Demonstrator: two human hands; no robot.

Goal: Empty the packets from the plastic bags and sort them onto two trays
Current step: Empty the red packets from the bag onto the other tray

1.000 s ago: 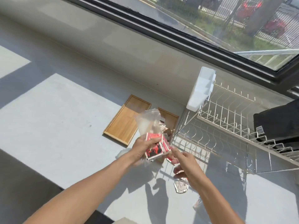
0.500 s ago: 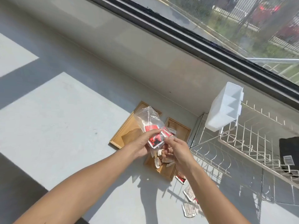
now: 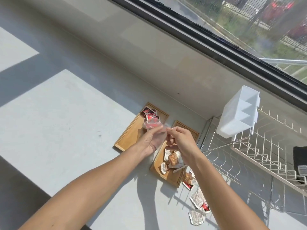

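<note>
My left hand [image 3: 150, 140] and my right hand [image 3: 180, 141] both pinch a clear plastic bag [image 3: 152, 126] held over the left wooden tray [image 3: 128, 138]. Red packets show through the bag, and more red packets [image 3: 149, 112] lie at the far end of that tray. The right wooden tray [image 3: 167, 177] holds several brown and white packets [image 3: 172, 160]. Loose packets [image 3: 196, 199] lie on the counter in front of the right tray.
A white wire dish rack [image 3: 249, 156] with a white plastic cutlery holder [image 3: 239, 113] stands at the right. A black object [image 3: 299, 161] rests in the rack. A low wall and a window run along the back. The grey counter [image 3: 58, 113] stretches left.
Red packets have dropped from the bag onto the far end of the left tray. Both hands now hold the bag's edge, and the view has shifted left.
</note>
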